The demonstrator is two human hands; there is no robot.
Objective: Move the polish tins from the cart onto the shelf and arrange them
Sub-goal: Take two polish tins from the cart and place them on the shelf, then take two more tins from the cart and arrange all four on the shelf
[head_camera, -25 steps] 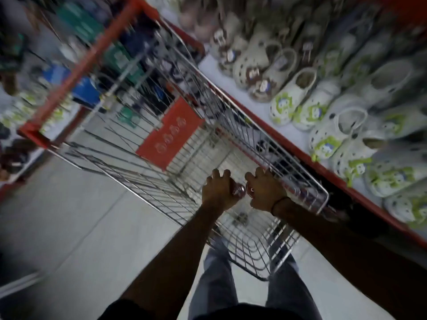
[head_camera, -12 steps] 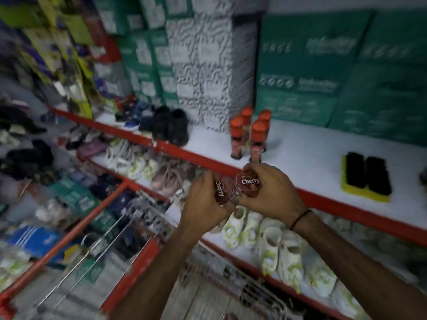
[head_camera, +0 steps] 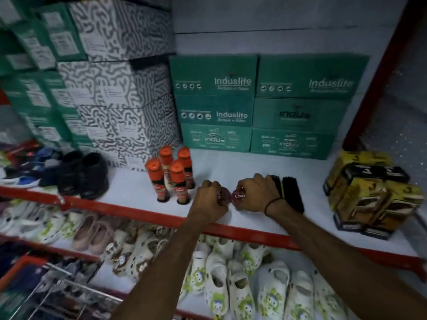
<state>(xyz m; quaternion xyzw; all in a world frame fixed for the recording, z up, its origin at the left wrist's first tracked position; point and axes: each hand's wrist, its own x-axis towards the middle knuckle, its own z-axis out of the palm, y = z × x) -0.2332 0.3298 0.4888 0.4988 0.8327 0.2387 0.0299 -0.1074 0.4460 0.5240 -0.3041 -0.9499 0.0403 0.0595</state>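
Two round dark-red polish tins lie side by side low over the white shelf (head_camera: 242, 162) with its red front edge. My left hand (head_camera: 209, 199) is shut on the left tin (head_camera: 224, 195), which is mostly covered by my fingers. My right hand (head_camera: 256, 192) is shut on the right tin (head_camera: 239, 197), whose lid shows white lettering. Both tins sit near the shelf's front, just right of the orange-capped bottles; whether they touch the shelf I cannot tell. A corner of the wire cart (head_camera: 57, 294) shows at the bottom left.
Several orange-capped polish bottles (head_camera: 172, 174) stand left of my hands. Black brushes (head_camera: 290, 192) lie right behind my right wrist. Yellow-black boxes (head_camera: 369, 195) are stacked at the right. Green and patterned shoe boxes (head_camera: 254, 112) line the back. Black shoes (head_camera: 83, 174) sit left; white clogs (head_camera: 231, 285) fill the lower shelf.
My hands lifted the two tins out of the cart, carried them up past the clog shelf and lowered them onto the upper shelf beside the bottles.
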